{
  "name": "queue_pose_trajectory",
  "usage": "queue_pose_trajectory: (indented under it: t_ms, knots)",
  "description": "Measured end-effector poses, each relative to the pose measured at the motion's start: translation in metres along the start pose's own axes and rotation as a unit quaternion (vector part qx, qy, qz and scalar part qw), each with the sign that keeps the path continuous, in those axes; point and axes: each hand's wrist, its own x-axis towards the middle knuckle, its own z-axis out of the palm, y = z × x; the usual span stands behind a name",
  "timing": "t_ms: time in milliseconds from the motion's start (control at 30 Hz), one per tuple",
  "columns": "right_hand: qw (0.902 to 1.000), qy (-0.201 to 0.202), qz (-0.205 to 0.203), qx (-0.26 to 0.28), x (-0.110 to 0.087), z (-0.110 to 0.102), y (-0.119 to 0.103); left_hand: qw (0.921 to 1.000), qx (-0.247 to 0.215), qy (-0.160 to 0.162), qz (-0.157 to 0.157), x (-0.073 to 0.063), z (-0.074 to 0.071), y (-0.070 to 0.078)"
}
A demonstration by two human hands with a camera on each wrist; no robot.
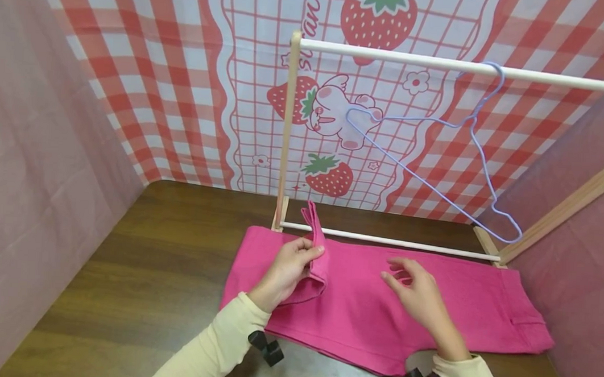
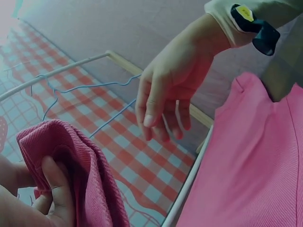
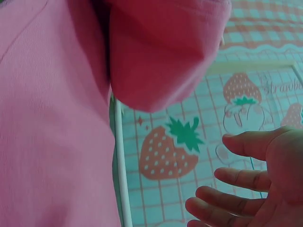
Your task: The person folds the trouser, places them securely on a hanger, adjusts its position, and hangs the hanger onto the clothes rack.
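Note:
A pair of bright pink trousers (image 1: 367, 306) lies lengthwise on the brown table, its waistband toward the right. My left hand (image 1: 290, 267) pinches the hem end of a leg, lifting and folding it back over the rest. In the left wrist view the thumb presses into the thick folded pink cloth (image 2: 90, 175). My right hand (image 1: 419, 291) hovers over the middle of the trousers with loosely bent fingers and nothing in them. The right wrist view shows that hand (image 3: 255, 184) with fingers spread apart from the cloth.
A wooden rack with a white top rail (image 1: 391, 55) and a lower white bar (image 1: 396, 243) stands behind the trousers. A light blue wire hanger (image 1: 435, 187) hangs from the top rail. Behind it is a strawberry-print checked cloth (image 1: 179, 91); pink drapes (image 1: 43, 141) flank the table (image 1: 139, 271).

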Motion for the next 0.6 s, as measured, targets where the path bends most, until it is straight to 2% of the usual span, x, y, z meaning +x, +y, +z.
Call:
queue_pose_trajectory:
  t_ms: [367, 600]
  knots:
    - [0.9990, -0.011, -0.025, 0.037, -0.003, 0.018, -0.021, 0.9999, 0.008, -0.002, 0.010, -0.003, 0.002, -0.002]
    - [0.9955, -0.024, -0.067, 0.062, -0.006, 0.025, -0.033, 0.9999, 0.007, -0.002, 0.009, -0.003, 0.004, -0.002]
